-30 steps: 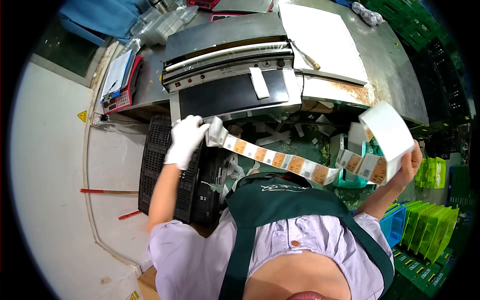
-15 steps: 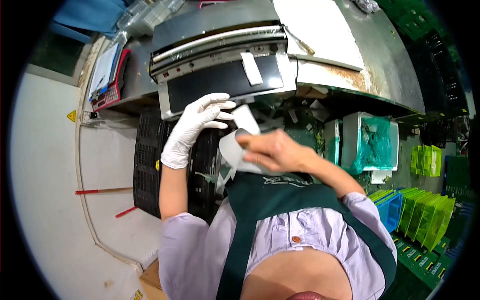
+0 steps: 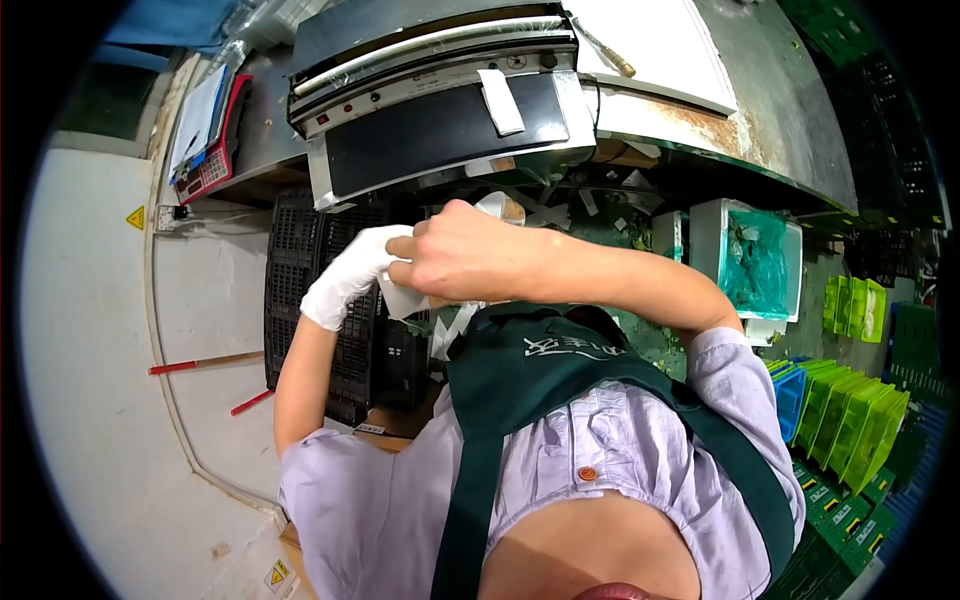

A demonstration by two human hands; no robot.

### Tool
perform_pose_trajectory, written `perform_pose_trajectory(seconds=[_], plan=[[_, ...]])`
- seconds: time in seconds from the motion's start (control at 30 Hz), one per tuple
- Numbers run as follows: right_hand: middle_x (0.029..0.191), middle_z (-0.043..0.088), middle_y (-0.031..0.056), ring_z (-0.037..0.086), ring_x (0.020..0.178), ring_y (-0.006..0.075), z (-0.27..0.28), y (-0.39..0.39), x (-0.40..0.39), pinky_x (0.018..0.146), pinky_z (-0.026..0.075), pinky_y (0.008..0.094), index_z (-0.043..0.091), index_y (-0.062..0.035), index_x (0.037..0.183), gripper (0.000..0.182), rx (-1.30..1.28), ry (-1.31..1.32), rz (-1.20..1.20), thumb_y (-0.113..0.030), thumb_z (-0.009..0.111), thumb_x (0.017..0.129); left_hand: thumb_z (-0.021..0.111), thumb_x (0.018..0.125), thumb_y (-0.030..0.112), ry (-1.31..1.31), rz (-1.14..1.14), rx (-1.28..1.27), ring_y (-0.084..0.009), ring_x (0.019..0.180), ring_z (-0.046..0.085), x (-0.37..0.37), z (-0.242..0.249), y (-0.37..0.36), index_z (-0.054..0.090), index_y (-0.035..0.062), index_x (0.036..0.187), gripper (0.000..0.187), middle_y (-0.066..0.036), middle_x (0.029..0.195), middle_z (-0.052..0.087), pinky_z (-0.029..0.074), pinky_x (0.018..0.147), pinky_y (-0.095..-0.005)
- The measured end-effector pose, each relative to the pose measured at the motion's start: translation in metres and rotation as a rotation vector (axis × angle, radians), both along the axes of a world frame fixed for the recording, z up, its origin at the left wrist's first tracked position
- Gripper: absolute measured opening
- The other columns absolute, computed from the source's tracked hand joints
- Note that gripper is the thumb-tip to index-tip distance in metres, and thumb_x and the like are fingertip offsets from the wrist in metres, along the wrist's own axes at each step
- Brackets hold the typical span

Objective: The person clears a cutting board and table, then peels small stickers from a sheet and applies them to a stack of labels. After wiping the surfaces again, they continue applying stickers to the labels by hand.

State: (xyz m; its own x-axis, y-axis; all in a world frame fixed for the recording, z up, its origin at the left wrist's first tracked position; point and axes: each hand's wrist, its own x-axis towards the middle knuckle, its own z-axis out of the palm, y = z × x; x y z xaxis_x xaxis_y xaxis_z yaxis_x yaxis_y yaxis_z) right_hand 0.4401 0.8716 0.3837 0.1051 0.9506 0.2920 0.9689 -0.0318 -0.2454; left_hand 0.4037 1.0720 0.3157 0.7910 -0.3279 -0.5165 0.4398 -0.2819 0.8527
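Note:
My left hand (image 3: 362,268) wears a white glove, and its fingers are hidden behind my right hand. Bare and curled, my right hand (image 3: 440,255) meets the gloved fingers; what it grips, if anything, I cannot make out. A piece of white paper (image 3: 402,300) hangs just under both hands. Beyond them stands the wrapping machine (image 3: 440,135) with a dark plate and a film roll (image 3: 430,48). A folded white strip (image 3: 501,102) lies on that plate.
Black crates (image 3: 290,290) stand at the left below the counter. A white box with a green liner (image 3: 755,260) is at the right, with lime baskets (image 3: 850,425) nearer. A knife (image 3: 605,48) lies on the white board (image 3: 660,50). A red scale (image 3: 205,172) sits at the upper left.
My right hand has moved left and up to meet my gloved left hand, which has dropped slightly and moved left. The white paper roll seen earlier by my right hand is now largely hidden.

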Motion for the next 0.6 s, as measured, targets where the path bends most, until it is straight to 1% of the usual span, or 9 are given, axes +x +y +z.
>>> perform_pose_trajectory(seconds=[0.07, 0.1, 0.17, 0.3, 0.4, 0.47, 0.53, 0.57, 0.6], plan=[[0.082, 0.055, 0.0095, 0.059, 0.062, 0.0248, -0.008, -0.002, -0.005, 0.047, 0.048, 0.0361, 0.050, -0.0015, 0.082, 0.016, 0.024, 0.021, -0.065, -0.009, 0.055, 0.069, 0.057, 0.073, 0.001, -0.122, 0.328, -0.029, -0.0106, 0.083, 0.057, -0.007, 0.017, 0.014, 0.059, 0.0000, 0.102, 0.029, -0.005, 0.090, 0.062, 0.045, 0.074, -0.0220], [0.082, 0.055, 0.0092, 0.059, 0.068, 0.0238, -0.016, -0.002, -0.008, 0.049, 0.048, 0.0344, 0.049, -0.0012, 0.084, 0.019, 0.125, 0.078, -0.072, -0.009, 0.055, 0.068, 0.057, 0.078, 0.003, -0.426, 0.506, 0.094, -0.0113, 0.084, 0.058, -0.008, 0.023, 0.021, 0.058, -0.0006, 0.103, 0.026, -0.007, 0.095, 0.061, 0.046, 0.076, -0.0227], [0.089, 0.056, 0.0115, 0.058, 0.076, 0.0279, -0.026, -0.001, -0.019, 0.059, 0.049, 0.0360, 0.050, 0.0007, 0.096, 0.030, 0.194, 0.376, -0.045, -0.014, 0.060, 0.073, 0.054, 0.085, 0.004, -0.779, 0.956, 0.018, -0.0158, 0.088, 0.058, -0.012, 0.039, 0.028, 0.052, -0.0029, 0.110, 0.026, -0.011, 0.101, 0.059, 0.047, 0.080, -0.0259], [0.104, 0.056, 0.0167, 0.057, 0.088, 0.0344, -0.054, -0.001, -0.034, 0.074, 0.048, 0.0380, 0.050, 0.0002, 0.113, 0.050, 0.373, 0.630, -0.120, -0.032, 0.063, 0.077, 0.044, 0.087, -0.004, -0.990, 1.227, -0.062, -0.0176, 0.098, 0.053, -0.034, 0.065, -0.002, 0.040, -0.0042, 0.119, 0.033, -0.013, 0.107, 0.051, 0.046, 0.083, -0.0278], [0.106, 0.057, 0.0196, 0.058, 0.094, 0.0322, -0.051, -0.009, -0.019, 0.080, 0.046, 0.0339, 0.047, 0.0009, 0.117, 0.061, 0.346, 1.010, -0.294, -0.038, 0.067, 0.074, 0.048, 0.085, -0.004, -0.880, 1.184, -0.103, -0.0157, 0.096, 0.052, -0.037, 0.035, -0.031, 0.046, -0.0044, 0.114, 0.029, -0.011, 0.108, 0.053, 0.043, 0.085, -0.0269], [0.101, 0.059, 0.0197, 0.059, 0.092, 0.0280, -0.055, -0.013, -0.006, 0.081, 0.046, 0.0346, 0.046, 0.0011, 0.119, 0.071, 0.398, 1.010, -0.444, -0.043, 0.070, 0.069, 0.050, 0.085, -0.002, -0.885, 1.047, -0.254, -0.0138, 0.095, 0.052, -0.038, 0.006, -0.048, 0.049, -0.0036, 0.111, 0.026, -0.009, 0.105, 0.054, 0.043, 0.085, -0.0253], [0.100, 0.061, 0.0170, 0.059, 0.090, 0.0251, -0.051, -0.018, 0.005, 0.080, 0.046, 0.0329, 0.048, 0.0017, 0.117, 0.066, 0.462, 1.021, -0.385, -0.042, 0.069, 0.072, 0.049, 0.082, -0.008, -0.805, 0.910, -0.213, -0.0122, 0.088, 0.054, -0.044, -0.010, -0.068, 0.057, -0.0013, 0.099, 0.020, -0.006, 0.096, 0.058, 0.044, 0.080, -0.0252], [0.098, 0.061, 0.0135, 0.059, 0.090, 0.0196, -0.044, -0.024, 0.008, 0.079, 0.047, 0.0310, 0.052, 0.0019, 0.110, 0.059, 0.407, 1.246, -0.375, -0.041, 0.069, 0.073, 0.047, 0.080, -0.010, -0.810, 0.726, -0.122, -0.0109, 0.082, 0.054, -0.051, -0.020, -0.070, 0.058, 0.0002, 0.092, 0.019, -0.005, 0.091, 0.058, 0.045, 0.075, -0.0238], [0.092, 0.063, 0.0091, 0.059, 0.083, 0.0128, -0.039, -0.026, 0.006, 0.074, 0.048, 0.0274, 0.057, 0.0016, 0.102, 0.046, 0.557, 1.358, -0.446, -0.034, 0.069, 0.076, 0.048, 0.078, -0.010, -0.508, 0.786, -0.203, -0.0103, 0.078, 0.055, -0.061, -0.019, -0.079, 0.057, -0.0003, 0.086, 0.016, -0.003, 0.087, 0.058, 0.044, 0.071, -0.0227]])
